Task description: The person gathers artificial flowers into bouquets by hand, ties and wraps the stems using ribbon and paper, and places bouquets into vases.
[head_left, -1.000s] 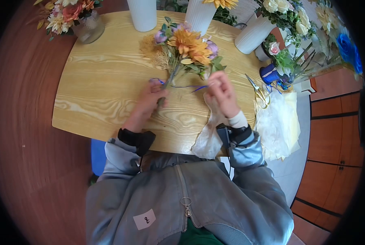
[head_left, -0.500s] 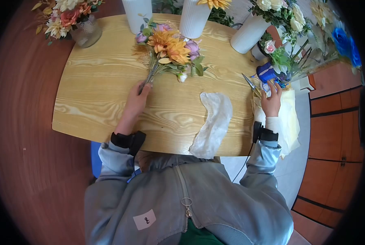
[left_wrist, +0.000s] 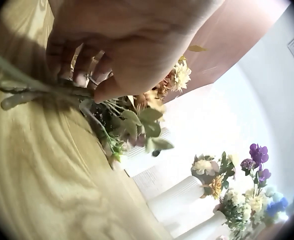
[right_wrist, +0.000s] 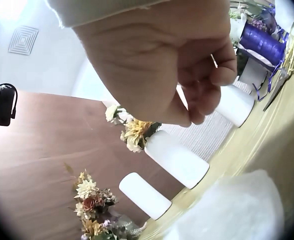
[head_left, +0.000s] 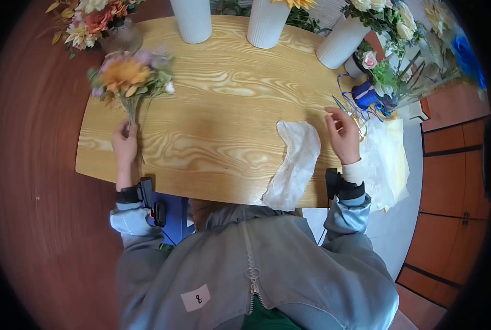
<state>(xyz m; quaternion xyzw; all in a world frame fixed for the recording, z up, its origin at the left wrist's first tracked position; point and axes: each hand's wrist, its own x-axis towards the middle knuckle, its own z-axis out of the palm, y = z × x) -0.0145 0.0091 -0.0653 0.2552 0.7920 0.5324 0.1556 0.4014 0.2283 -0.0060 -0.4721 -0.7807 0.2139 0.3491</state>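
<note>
At the table's left side my left hand (head_left: 125, 146) grips the stems of a bouquet (head_left: 125, 77) of orange and purple flowers. The stem ends (left_wrist: 17, 97) poke out past the fingers in the left wrist view, low over the wood. Over the right part of the table hangs my right hand (head_left: 343, 137), its fingers loosely curled around nothing. Beside it lies a crumpled strip of white wrapping material (head_left: 299, 162). Gold-handled scissors (head_left: 361, 125) and a spool of blue ribbon (head_left: 365, 94) are just beyond that hand; the right wrist view shows the spool (right_wrist: 261, 45) too.
White ribbed vases (head_left: 193, 25) stand along the far edge of the wooden table (head_left: 218, 143). A glass vase of flowers (head_left: 121, 37) is at the back left. Sheets of white and cream wrapping (head_left: 385, 165) lie at the right edge, near potted flowers (head_left: 385, 77).
The bouquet has moved left across the table with my left hand, after the right hand let go of the blue ribbon. My right hand went to the spool, then drew back slightly left.
</note>
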